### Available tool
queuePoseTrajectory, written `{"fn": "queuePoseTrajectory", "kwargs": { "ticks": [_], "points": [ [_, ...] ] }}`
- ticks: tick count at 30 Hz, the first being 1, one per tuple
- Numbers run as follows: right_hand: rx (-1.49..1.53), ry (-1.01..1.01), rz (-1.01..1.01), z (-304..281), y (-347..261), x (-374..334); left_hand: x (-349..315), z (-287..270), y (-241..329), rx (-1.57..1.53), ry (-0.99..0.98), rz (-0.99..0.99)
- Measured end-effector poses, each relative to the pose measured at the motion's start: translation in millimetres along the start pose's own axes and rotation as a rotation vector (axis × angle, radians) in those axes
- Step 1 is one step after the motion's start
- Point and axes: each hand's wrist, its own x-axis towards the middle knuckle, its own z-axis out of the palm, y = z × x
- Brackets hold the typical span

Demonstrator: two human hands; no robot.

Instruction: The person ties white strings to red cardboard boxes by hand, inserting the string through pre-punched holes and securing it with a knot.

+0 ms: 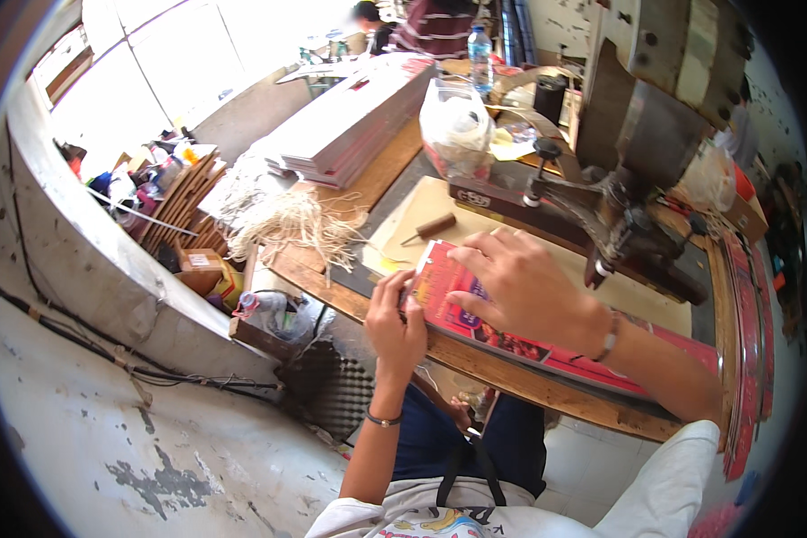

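A long stack of red printed sheets (547, 357) lies along the near edge of the workbench. My left hand (396, 316) grips its left end, fingers curled against the short edge and thumb along the near side. Across the top of the stack rests my right hand (524, 285), its fingers stretched out and pressing down lightly on the printed face. Just beyond the sheets, an awl with a brown wooden handle (437, 226) lies on a cream board (411, 204).
A heavy metal press (614, 193) stands over the bench at right. Loose pale strings (287, 224) hang off the left side, beside stacked white panels (359, 117). A plastic bag (457, 130) and water bottle (480, 58) stand behind. Red strips (742, 332) lie at far right.
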Motion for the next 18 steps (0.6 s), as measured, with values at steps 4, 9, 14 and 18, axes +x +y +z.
{"fn": "queuePoseTrajectory", "kwargs": {
  "ticks": [4,9,14,18],
  "points": [
    [0.044,0.020,0.219,49,-1,8,-3,0,0,-0.009,0.009,0.010],
    [0.131,-0.022,0.306,58,8,6,-3,-2,-3,0.014,0.041,0.022],
    [0.189,-0.052,0.365,63,15,11,-6,1,-1,0.050,0.074,-0.006],
    [0.291,-0.071,0.439,62,19,12,-4,6,5,0.109,0.096,0.013]
  ]
}}
